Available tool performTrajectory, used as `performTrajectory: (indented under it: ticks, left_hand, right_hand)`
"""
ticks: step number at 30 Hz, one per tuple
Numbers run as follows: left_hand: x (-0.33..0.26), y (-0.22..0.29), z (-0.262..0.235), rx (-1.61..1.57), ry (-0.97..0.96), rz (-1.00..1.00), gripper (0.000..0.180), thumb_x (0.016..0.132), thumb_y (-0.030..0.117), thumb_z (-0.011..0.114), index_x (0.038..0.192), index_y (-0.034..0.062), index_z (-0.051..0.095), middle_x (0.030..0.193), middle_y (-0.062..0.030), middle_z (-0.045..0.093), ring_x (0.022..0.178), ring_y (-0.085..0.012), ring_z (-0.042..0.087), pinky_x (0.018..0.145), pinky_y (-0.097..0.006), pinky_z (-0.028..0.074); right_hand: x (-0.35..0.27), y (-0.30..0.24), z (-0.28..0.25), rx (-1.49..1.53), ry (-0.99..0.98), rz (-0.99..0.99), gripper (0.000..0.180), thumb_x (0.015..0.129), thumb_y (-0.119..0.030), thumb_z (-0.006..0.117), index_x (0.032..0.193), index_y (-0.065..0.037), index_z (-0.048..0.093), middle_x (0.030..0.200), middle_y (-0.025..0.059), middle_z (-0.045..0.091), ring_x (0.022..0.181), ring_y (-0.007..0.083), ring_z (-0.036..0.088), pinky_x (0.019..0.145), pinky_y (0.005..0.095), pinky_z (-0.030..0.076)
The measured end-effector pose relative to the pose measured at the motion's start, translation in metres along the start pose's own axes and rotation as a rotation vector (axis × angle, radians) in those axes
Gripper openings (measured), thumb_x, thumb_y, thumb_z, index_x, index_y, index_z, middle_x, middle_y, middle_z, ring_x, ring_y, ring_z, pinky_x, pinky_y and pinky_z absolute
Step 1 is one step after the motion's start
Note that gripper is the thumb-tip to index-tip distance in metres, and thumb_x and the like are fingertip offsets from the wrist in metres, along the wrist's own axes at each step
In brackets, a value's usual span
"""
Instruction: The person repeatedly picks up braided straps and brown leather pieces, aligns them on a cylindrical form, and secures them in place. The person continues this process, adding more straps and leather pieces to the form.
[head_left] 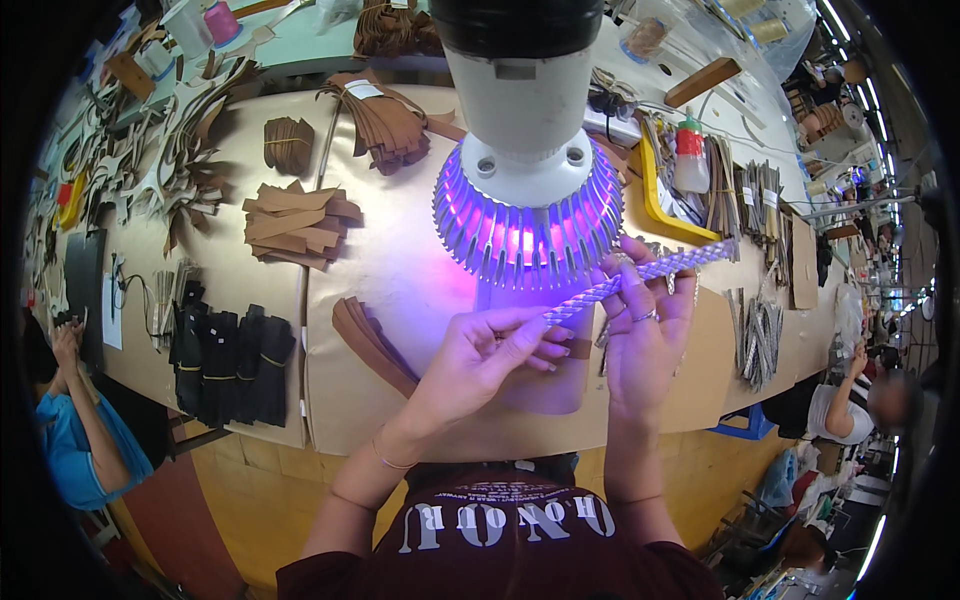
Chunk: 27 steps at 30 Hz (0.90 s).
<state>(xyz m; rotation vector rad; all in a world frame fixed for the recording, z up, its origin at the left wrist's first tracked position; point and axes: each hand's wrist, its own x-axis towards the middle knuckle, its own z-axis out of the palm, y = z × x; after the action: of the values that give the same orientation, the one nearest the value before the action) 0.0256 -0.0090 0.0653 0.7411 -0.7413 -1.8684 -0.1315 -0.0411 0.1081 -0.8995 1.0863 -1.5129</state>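
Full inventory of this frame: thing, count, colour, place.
Braided strip: one, whitish under violet light, held in both hands below the lamp.
Lamp: one, white body with finned silver head glowing violet, top centre.
Worktable: one, tan, across the middle.
Brown strap stacks: several, left of the lamp.
Black strap bundles: several, table's left front edge.
Squeeze bottle: one, clear with red top, right of the lamp.
Yellow tray: one, right.
Co-worker in blue: one, far left.
Left hand: fingers pinch the strip's near end.
Right hand: ringed, grips the strip.
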Motion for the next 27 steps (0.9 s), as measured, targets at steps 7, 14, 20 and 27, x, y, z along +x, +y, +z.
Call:
performTrajectory:
  ticks: [7,14,20,27]
  left_hand:
    - [0.003,-0.005,0.001,0.237,0.103,-0.015,0.023,0.098,0.012,0.058,0.111,-0.0050,0.066,0.094,-0.0102,0.071,0.084,-0.0139,0.068,0.071,-0.025,0.055]
    - [-0.012,-0.015,0.002,0.197,0.047,0.073,0.020,0.098,0.010,0.058,0.111,-0.0036,0.066,0.087,-0.0049,0.068,0.081,-0.0100,0.064,0.071,-0.023,0.051]
    - [-0.018,-0.056,-0.014,0.322,0.475,0.315,0.025,0.095,0.011,0.062,0.117,0.0000,0.066,0.107,-0.0051,0.064,0.090,-0.0100,0.059,0.077,-0.024,0.048]
    - [-0.015,-0.085,-0.002,0.510,0.632,0.402,0.028,0.084,0.013,0.074,0.109,0.0009,0.070,0.114,-0.0120,0.062,0.092,-0.0201,0.061,0.083,-0.031,0.050]
  right_hand:
    - [-0.013,-0.015,-0.015,-1.260,0.505,-0.943,0.064,0.092,-0.007,0.062,0.144,-0.006,0.025,0.140,0.0192,0.039,0.130,0.0357,0.044,0.113,0.0485,0.029]
    - [-0.040,-0.055,-0.021,-1.686,-0.468,-0.478,0.020,0.089,-0.016,0.067,0.107,-0.006,0.064,0.105,0.0103,0.065,0.099,0.0290,0.062,0.098,0.0461,0.039]
    - [-0.025,-0.039,-0.010,-1.370,-0.416,-0.105,0.012,0.093,-0.014,0.063,0.092,-0.001,0.063,0.080,0.0136,0.065,0.070,0.0293,0.062,0.063,0.0388,0.046]
    - [-0.026,-0.034,0.002,-1.407,-0.481,-0.030,0.021,0.092,-0.019,0.066,0.088,0.001,0.065,0.068,0.0150,0.061,0.057,0.0278,0.058,0.055,0.0370,0.043]
